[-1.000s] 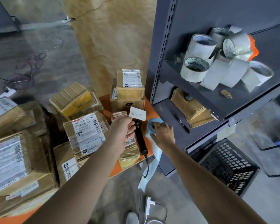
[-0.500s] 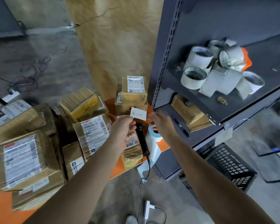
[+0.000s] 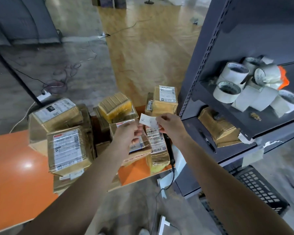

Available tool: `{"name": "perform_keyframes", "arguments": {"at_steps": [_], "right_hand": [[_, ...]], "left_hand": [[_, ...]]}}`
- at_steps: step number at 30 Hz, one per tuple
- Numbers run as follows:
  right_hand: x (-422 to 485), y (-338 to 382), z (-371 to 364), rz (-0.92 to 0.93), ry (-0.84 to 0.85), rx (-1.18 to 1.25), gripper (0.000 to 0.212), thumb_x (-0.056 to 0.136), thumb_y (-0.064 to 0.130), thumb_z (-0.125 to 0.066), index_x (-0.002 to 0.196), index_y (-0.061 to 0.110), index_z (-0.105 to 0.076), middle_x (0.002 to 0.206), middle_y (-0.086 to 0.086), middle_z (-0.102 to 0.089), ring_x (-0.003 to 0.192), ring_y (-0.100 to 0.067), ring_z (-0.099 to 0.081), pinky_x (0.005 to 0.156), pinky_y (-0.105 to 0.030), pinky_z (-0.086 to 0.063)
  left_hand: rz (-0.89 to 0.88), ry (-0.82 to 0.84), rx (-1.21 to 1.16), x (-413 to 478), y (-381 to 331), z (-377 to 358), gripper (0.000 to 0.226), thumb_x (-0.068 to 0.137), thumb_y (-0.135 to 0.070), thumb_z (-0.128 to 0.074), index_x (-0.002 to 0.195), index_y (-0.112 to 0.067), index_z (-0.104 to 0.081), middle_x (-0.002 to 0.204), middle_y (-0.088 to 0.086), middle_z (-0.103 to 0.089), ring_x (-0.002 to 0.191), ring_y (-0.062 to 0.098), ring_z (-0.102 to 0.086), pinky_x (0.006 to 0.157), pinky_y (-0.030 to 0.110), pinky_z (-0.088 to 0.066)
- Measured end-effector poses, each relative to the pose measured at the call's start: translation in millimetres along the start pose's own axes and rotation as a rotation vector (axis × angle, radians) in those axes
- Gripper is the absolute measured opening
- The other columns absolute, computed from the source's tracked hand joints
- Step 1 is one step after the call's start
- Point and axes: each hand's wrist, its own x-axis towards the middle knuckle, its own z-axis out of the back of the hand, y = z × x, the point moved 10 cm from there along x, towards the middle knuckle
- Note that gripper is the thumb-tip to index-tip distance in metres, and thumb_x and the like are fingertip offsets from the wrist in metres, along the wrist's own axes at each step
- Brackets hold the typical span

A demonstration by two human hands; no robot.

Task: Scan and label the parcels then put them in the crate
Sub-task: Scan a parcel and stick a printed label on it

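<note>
- Between the two hands, one small white label is held above the parcels. The right hand pinches its right edge between thumb and fingers. The left hand, blurred, pinches its lower left corner.
- Beneath and to the left of the hands, at least eight brown taped parcels crowd the orange table. Stacking and overlap hide the exact count.
- One more, a lone parcel, lies on the lower shelf to the right of the right hand.
- Just below the right hand, one black scanner lies along the table's right edge beside a narrow barcoded parcel. Its cable drops toward the floor, and a pale backing strip hangs next to it.
- Well below and to the right of the right hand, one black lattice crate sits on the floor. The lowest shelf of the grey shelf unit covers part of it.
- Up and to the right of the right hand, about six white tape rolls are heaped on the upper shelf, with something orange behind them.
- One black pen lies on the lower shelf, just left of the lone parcel.
- The label carries handwritten marks too faint to read.
- Most parcels bear white shipping stickers with barcodes, but their text is too small to make out. Print also rings the tape cores and is just as illegible.
</note>
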Motion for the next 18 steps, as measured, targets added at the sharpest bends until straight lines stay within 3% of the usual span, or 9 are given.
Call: {"name": "perform_keyframes", "arguments": {"at_steps": [6, 8, 12, 16, 18], "right_hand": [[-5.0, 21.2, -25.0, 0.111, -0.028, -0.250, 0.015, 0.096, 0.022, -0.057, 0.100, 0.011, -0.067, 0.089, -0.004, -0.068, 0.089, -0.026, -0.067, 0.083, -0.045, -0.058], [-7.6, 25.3, -31.6, 0.138, -0.033, -0.289, 0.015, 0.096, 0.021, -0.055, 0.098, 0.010, -0.067, 0.084, 0.001, -0.064, 0.089, -0.026, -0.065, 0.083, -0.041, -0.056], [-13.0, 19.3, -45.6, 0.110, 0.072, -0.301, 0.021, 0.097, 0.016, -0.054, 0.079, 0.018, -0.063, 0.068, 0.002, -0.057, 0.066, -0.015, -0.054, 0.065, -0.031, -0.045], [-20.0, 4.8, -62.5, 0.091, 0.189, -0.412, 0.016, 0.099, 0.021, -0.054, 0.093, 0.012, -0.066, 0.076, 0.003, -0.058, 0.071, -0.011, -0.053, 0.065, -0.025, -0.043], [-21.3, -3.0, -67.9, 0.083, 0.228, -0.464, 0.016, 0.099, 0.020, -0.054, 0.090, 0.012, -0.063, 0.073, 0.006, -0.054, 0.069, -0.010, -0.050, 0.059, -0.022, -0.038]], "left_hand": [[-0.089, -0.026, 0.121, -11.0, -9.2, 38.1, 0.014, 0.092, -0.013, -0.060, 0.095, -0.011, -0.073, 0.090, 0.004, -0.068, 0.076, 0.015, -0.058, 0.071, 0.029, -0.047], [-0.105, -0.072, 0.143, -12.9, -10.0, 52.9, 0.015, 0.092, -0.013, -0.059, 0.095, -0.008, -0.073, 0.089, 0.007, -0.067, 0.075, 0.016, -0.058, 0.070, 0.029, -0.048], [-0.101, -0.109, 0.166, -15.4, -7.4, 75.9, 0.017, 0.095, -0.013, -0.054, 0.088, -0.008, -0.068, 0.085, 0.007, -0.064, 0.077, 0.017, -0.057, 0.072, 0.029, -0.048], [-0.158, -0.107, 0.286, -17.7, -3.7, 79.1, 0.015, 0.093, -0.012, -0.046, 0.083, -0.014, -0.058, 0.080, 0.010, -0.052, 0.075, 0.021, -0.048, 0.069, 0.033, -0.041], [-0.176, -0.102, 0.351, -19.1, 0.5, 77.8, 0.015, 0.094, -0.013, -0.045, 0.089, -0.013, -0.059, 0.083, 0.005, -0.057, 0.077, 0.020, -0.053, 0.069, 0.028, -0.041]]}}
